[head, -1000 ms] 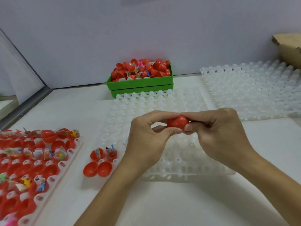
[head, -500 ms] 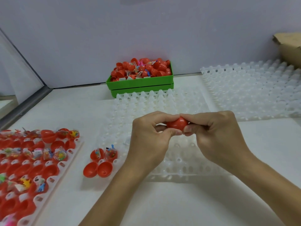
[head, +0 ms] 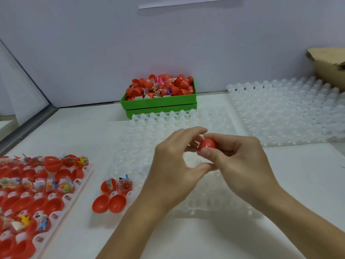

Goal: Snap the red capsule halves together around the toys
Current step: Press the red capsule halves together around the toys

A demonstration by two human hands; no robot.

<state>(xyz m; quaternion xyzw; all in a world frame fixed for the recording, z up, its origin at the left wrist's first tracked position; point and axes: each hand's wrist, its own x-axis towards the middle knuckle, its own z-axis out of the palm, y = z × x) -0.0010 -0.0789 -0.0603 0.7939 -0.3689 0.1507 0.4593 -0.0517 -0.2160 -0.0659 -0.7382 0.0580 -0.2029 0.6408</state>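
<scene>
The right hand [head: 240,165] pinches one closed red plastic capsule [head: 207,144] between thumb and forefinger. The left hand [head: 173,165], fingers curled, holds nothing visible. Beside it lie two empty red half-shells [head: 109,203] and two toy-filled halves [head: 116,186].

Bare white tabletop [head: 214,240] is lying open along the near edge and between the filled tray [head: 61,208] at left and the clear tray [head: 186,124] at centre. Four loose capsule halves [head: 112,195] are sitting in that gap. Green bin [head: 158,103] is blocking the rear; second clear tray [head: 289,113] and cardboard box [head: 330,68] are occupying the right.
</scene>
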